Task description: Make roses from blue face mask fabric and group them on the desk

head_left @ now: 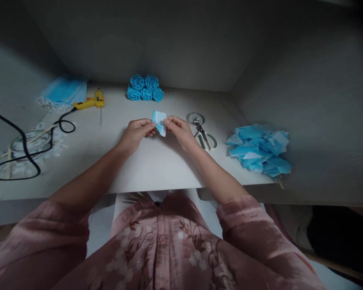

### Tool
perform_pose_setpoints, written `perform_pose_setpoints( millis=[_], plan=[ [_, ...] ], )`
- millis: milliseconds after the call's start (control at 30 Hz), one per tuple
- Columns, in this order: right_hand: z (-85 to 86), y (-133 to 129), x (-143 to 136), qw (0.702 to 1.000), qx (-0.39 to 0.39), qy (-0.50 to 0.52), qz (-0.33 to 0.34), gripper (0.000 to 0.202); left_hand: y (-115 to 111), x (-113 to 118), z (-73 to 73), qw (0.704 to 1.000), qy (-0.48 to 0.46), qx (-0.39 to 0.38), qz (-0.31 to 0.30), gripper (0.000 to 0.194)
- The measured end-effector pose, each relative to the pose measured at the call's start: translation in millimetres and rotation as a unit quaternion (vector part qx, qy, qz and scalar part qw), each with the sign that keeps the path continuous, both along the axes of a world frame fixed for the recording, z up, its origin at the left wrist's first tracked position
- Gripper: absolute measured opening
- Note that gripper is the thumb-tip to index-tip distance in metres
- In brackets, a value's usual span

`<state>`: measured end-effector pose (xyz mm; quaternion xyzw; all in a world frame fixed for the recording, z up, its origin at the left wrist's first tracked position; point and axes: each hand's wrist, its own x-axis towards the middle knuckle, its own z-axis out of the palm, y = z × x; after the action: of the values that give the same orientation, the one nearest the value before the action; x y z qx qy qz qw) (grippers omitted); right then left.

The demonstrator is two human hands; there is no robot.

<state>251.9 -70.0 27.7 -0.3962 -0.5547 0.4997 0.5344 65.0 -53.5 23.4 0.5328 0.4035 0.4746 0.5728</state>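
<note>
A small light-blue and white piece of thin fabric (160, 117), partly folded over, is held up above the table between my two hands. My left hand (138, 131) pinches its left side with thumb and fingers. On the opposite side my right hand (179, 128) grips it in the same way, thumb on top. Just right of my right hand lies a pair of scissors (202, 131) with pale handles. Behind my hands stand several rolled blue crepe paper bundles (146, 94), stacked in two rows.
Blue face masks (67, 92) lie at the back left beside a yellow glue gun (92, 100). Its black cord (26, 141) loops over a round item and white scraps (56, 146). Crumpled blue fabric pieces (257, 147) pile up at the right. Walls enclose the table (157, 173).
</note>
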Motion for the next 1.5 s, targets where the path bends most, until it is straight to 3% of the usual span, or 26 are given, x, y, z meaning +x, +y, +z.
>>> perform_pose_setpoints(
  millis=[200, 333, 533, 667, 900, 1133, 1367, 1500],
  plan=[
    [-7.4, 6, 2, 0.998, -0.001, -0.002, 0.057, 0.057, -2, 2, 1.8, 0.999, 0.030, 0.021, 0.005, 0.022],
    [-16.3, 13, 3, 0.999, 0.018, 0.006, 0.051, 0.058, -3, 4, 3.2, 0.998, 0.048, 0.034, 0.007, 0.022],
    [-16.6, 12, 4, 0.999, 0.030, 0.004, 0.020, 0.061, -6, 8, -0.9, 0.998, -0.050, 0.004, -0.035, 0.029],
    [-16.1, 11, 4, 0.999, 0.024, 0.002, 0.025, 0.065, -8, 9, -2.4, 0.997, -0.064, -0.013, -0.027, 0.032],
    [-6.7, 9, 12, 1.000, 0.024, -0.015, 0.012, 0.055, -10, 5, 3.1, 0.999, -0.011, -0.011, -0.039, 0.033],
    [-12.5, 14, 14, 0.995, 0.072, -0.066, 0.016, 0.041, -8, 5, 1.4, 0.996, 0.072, -0.033, -0.046, 0.026],
    [-4.8, 9, 17, 0.969, 0.178, -0.172, -0.013, 0.006, -6, 4, 2.1, 0.995, -0.022, -0.073, -0.057, 0.020],
    [-3.5, 7, 16, 0.966, 0.167, -0.198, -0.028, 0.009, -5, 3, 0.1, 0.993, -0.062, -0.086, -0.058, 0.026]
  ],
)
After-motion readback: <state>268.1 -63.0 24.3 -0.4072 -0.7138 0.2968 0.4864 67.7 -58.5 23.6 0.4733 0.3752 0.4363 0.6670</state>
